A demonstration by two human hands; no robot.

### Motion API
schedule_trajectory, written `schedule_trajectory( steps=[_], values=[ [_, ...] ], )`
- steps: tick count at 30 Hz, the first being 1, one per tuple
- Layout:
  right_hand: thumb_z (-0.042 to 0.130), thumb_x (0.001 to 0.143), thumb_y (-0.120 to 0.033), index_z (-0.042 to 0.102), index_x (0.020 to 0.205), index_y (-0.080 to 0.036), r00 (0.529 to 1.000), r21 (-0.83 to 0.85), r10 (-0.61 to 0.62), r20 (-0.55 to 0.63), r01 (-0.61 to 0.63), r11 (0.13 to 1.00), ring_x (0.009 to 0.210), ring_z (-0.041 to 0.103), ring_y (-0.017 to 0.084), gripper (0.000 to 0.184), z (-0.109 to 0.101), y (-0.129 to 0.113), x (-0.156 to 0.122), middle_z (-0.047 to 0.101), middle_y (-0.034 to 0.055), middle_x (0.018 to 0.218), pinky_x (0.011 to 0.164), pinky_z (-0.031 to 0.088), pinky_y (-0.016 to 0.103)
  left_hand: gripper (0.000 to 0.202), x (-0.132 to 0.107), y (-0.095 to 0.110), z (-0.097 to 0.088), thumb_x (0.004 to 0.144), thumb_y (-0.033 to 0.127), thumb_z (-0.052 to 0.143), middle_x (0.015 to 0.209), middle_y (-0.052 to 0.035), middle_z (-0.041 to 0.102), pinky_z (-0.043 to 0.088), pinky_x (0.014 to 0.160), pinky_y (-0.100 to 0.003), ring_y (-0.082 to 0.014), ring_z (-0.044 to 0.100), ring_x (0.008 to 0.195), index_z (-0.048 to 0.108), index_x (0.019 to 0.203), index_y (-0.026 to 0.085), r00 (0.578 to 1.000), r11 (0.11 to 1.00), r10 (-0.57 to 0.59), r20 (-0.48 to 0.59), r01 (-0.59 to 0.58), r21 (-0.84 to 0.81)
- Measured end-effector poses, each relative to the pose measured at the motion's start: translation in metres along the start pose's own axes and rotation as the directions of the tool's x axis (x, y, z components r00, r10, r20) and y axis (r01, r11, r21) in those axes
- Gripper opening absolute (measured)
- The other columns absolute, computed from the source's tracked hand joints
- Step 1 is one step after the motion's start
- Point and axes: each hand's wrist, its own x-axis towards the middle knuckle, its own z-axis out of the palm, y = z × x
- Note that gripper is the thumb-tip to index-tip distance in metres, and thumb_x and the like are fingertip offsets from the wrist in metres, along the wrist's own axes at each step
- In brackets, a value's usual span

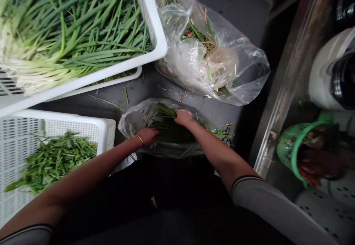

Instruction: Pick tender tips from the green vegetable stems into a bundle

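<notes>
A clear plastic bag lies open on the floor in front of me, holding a bundle of long, thin, dark green chives. My left hand, with a yellow band at its wrist, grips the left end of the bundle, its fingertips partly hidden among the leaves. At the upper right of the same bundle, my right hand is closed around some of the chives. Both hands are inside the mouth of the bag.
A white crate of scallions stands at upper left. Below it, another white basket contains leafy greens. A clear bag of plant scraps sits beyond my hands. On the right are a metal edge and a green colander.
</notes>
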Motion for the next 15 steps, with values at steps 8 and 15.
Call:
schedule_trajectory(
  steps=[8, 15],
  values=[
    [0.054, 0.067, -0.026, 0.061, 0.092, -0.014, 0.993, 0.464, -0.056, -0.1, 0.096, 0.881, 0.073, 0.058, 0.011, 0.028, -0.025, 0.047, -0.035, 0.063, -0.0029, 0.08, 0.069, 0.045, 0.02, 0.024, 0.015, 0.016, -0.002, 0.083, 0.025, 0.043, 0.084, -0.0052, 0.068, 0.046, 0.07, -0.026, -0.0173, 0.063, 0.078, 0.063, 0.093, 0.017, 0.99, 0.968, 0.054, -0.129, -0.083, -0.236],
    [0.06, 0.06, -0.03, 0.058, 0.074, -0.013, 0.969, 0.687, -0.154, -0.194, 0.246, 0.684, 0.062, 0.05, 0.009, 0.023, -0.033, 0.032, -0.083, 0.056, -0.0026, 0.068, 0.064, 0.042, 0.022, 0.069, 0.039, 0.026, 0.008, 0.076, 0.035, 0.055, 0.14, -0.0216, 0.036, 0.022, 0.105, -0.045, -0.0317, 0.029, 0.13, 0.033, 0.135, 0.007, 0.895, 0.965, 0.253, -0.367, -0.26, 0.032]
  ],
)
